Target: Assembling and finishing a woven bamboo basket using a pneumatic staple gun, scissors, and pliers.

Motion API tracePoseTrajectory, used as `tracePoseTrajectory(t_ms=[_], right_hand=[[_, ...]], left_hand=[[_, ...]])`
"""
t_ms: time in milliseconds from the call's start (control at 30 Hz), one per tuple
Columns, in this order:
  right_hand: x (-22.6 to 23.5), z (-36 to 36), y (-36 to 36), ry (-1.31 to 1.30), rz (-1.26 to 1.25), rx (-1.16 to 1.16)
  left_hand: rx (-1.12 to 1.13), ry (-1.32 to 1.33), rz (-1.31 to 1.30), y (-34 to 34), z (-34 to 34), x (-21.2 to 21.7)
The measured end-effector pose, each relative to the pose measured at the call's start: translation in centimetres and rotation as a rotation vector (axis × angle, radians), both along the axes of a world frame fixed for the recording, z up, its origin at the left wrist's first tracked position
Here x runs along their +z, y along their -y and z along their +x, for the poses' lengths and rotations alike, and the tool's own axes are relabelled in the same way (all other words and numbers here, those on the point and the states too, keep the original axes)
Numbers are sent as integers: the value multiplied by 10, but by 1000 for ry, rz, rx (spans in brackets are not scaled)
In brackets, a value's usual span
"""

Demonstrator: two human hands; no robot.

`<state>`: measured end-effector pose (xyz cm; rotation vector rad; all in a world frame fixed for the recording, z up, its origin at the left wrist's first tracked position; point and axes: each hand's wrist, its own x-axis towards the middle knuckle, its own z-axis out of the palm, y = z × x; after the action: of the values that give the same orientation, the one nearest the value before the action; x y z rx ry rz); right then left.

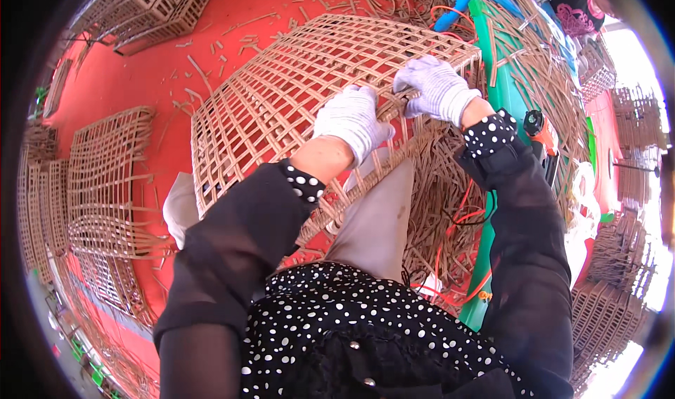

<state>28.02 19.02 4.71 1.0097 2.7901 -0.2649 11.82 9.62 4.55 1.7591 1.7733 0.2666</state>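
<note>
Evidently, the woven panel (274, 111) sits in front of the person, slanting over the red floor (242, 9), its near side by the trouser leg (373, 220) and its far right corner close to the green edging (498, 79). The left hand (354, 121) and the right hand (437, 91) both have a closed grip, gloved fingers curled and pinching the weave near its inner border; the fingertips are partly hidden. Uneven pulling there could skew the lattice or split a brittle strip. Gloves dull the feel, so one could slip, or its knit snag on a strip end. The loose strips (439, 188) and orange cord (460, 300) alongside could catch the panel if it swings right.
</note>
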Motion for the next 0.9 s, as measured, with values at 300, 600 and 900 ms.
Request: tracePoseTrajectory(t_ms=[300,600,900], right_hand=[[-34,33,1,-495,193,186],[-13,100,-65,-185,105,-77],[16,66,-104,145,-70,9]], left_hand=[[22,-12,228,-7,36,-16],[-74,74,223,-56,38,-15],[-35,82,291,-97,83,-28]])
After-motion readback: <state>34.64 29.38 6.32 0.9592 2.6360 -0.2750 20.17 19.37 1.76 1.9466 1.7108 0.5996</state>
